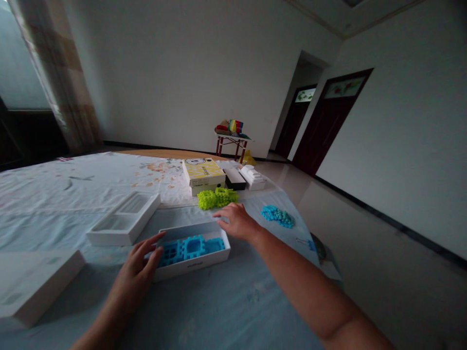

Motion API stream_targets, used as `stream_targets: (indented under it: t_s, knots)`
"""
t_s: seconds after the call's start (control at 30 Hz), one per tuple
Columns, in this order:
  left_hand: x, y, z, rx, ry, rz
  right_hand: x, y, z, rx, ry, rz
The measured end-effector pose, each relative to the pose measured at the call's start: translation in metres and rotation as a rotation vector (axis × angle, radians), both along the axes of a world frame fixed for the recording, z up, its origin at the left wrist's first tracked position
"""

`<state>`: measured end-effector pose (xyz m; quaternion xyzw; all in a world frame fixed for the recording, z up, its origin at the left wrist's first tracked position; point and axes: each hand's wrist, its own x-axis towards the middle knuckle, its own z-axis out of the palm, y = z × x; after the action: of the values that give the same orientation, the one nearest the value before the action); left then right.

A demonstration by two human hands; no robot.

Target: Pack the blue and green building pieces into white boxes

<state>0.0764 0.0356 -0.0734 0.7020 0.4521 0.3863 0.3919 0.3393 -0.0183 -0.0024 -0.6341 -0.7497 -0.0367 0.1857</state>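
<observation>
A shallow white box [197, 265] lies on the cloth-covered table in front of me, holding blue plastic block pieces [189, 248]. My left hand [140, 265] rests with spread fingers against the box's near left corner. My right hand [237, 221] lies flat and open at the box's far right corner, touching its rim. Just beyond that hand sits a clump of lime-green blocks [217, 198]. A small pile of blue beads or blocks [277, 215] lies to the right of it.
An empty white tray insert [124, 221] lies to the left, and a white box lid [32, 284] at the near left. A yellow box [202, 173], a black box [234, 178] and a white box [252, 177] stand behind. The table's right edge [306, 228] drops to tiled floor.
</observation>
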Motion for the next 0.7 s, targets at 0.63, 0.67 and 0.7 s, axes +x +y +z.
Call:
stream_targets:
  t_s: [0.63, 0.67, 0.7]
  knots:
    - [0.0, 0.002, 0.005, -0.113, 0.021, 0.002, 0.169, -0.034, -0.056, -0.214, 0.172, -0.952]
    - [0.0, 0.002, 0.005, -0.104, 0.03, 0.004, 0.168, -0.033, -0.057, -0.223, 0.173, -0.928]
    - [0.0, 0.003, 0.005, -0.093, 0.039, 0.004, 0.165, -0.032, -0.058, -0.23, 0.174, -0.894]
